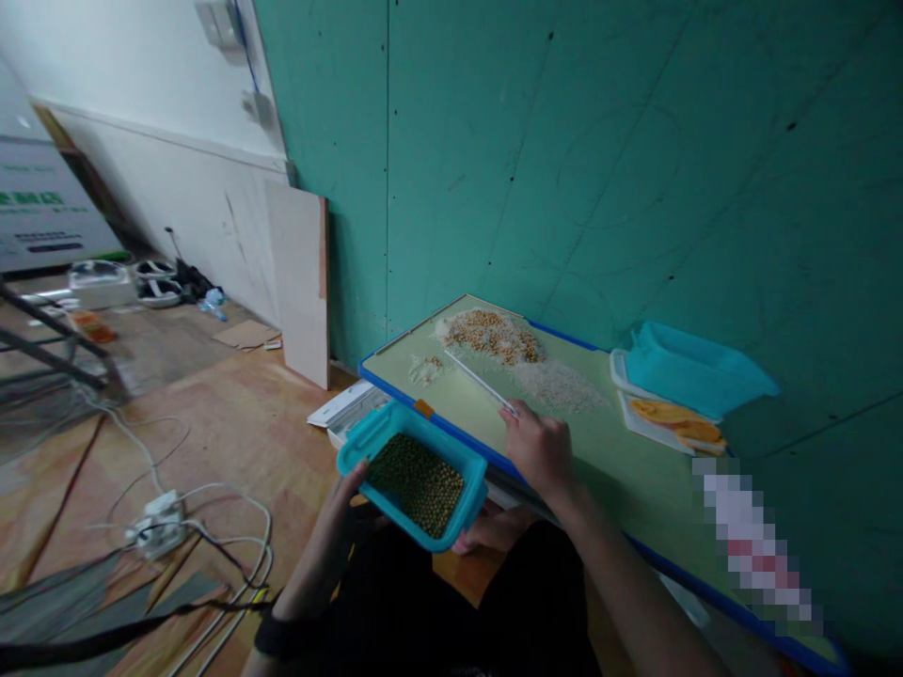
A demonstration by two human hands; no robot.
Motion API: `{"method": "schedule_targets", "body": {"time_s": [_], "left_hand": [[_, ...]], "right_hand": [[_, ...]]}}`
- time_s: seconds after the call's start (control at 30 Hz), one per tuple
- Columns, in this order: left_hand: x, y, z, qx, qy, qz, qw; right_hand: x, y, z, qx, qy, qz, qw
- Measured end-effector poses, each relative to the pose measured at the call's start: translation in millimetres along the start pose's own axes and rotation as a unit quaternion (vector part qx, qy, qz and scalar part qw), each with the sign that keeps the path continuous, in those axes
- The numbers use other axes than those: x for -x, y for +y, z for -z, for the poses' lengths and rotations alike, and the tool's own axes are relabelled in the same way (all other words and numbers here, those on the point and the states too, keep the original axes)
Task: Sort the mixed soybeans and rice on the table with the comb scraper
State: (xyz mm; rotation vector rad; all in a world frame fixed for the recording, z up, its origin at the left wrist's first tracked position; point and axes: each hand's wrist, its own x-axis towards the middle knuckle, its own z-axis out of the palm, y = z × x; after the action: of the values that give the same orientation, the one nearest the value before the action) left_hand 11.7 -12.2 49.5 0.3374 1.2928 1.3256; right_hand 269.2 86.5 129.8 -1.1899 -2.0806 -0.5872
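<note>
My left hand (356,489) is wrapped under a turquoise plastic box (415,475) filled with green peas, held just off the near edge of the table (621,451). My right hand (540,449) rests on the table, fingers closed on a thin white stick (480,381) that points away toward the piles. At the far end lies a heap of tan beans (494,336) mixed with white rice (557,384), and a small separate patch of grains (425,369).
A turquoise lid or box (695,369) leans on white trays, one holding yellow pieces (677,418), at the table's right against the green wall. A power strip (161,522) and cables lie on the wooden floor to the left. A board (300,282) leans on the wall.
</note>
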Motion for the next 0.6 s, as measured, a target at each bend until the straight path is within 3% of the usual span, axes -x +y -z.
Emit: {"method": "schedule_targets", "body": {"time_s": [0.13,0.23,0.47,0.6], "left_hand": [[-0.2,-1.3,-0.6,0.006,0.011,-0.006,1.000],[2.4,-1.7,-1.8,0.021,0.004,-0.006,1.000],[1.1,-3.6,-0.6,0.013,0.006,-0.004,1.000],[-6.2,-6.4,2.4,-0.003,0.018,-0.003,1.000]], "right_hand": [[6.2,-14.4,7.2,-0.025,0.039,0.004,0.999],[6.2,-28.1,7.5,-0.026,0.019,0.003,0.999],[-25.2,-51.7,-3.4,0.027,-0.181,-0.044,0.982],[-44.1,-62.9,-11.4,0.042,-0.239,-0.057,0.968]]}}
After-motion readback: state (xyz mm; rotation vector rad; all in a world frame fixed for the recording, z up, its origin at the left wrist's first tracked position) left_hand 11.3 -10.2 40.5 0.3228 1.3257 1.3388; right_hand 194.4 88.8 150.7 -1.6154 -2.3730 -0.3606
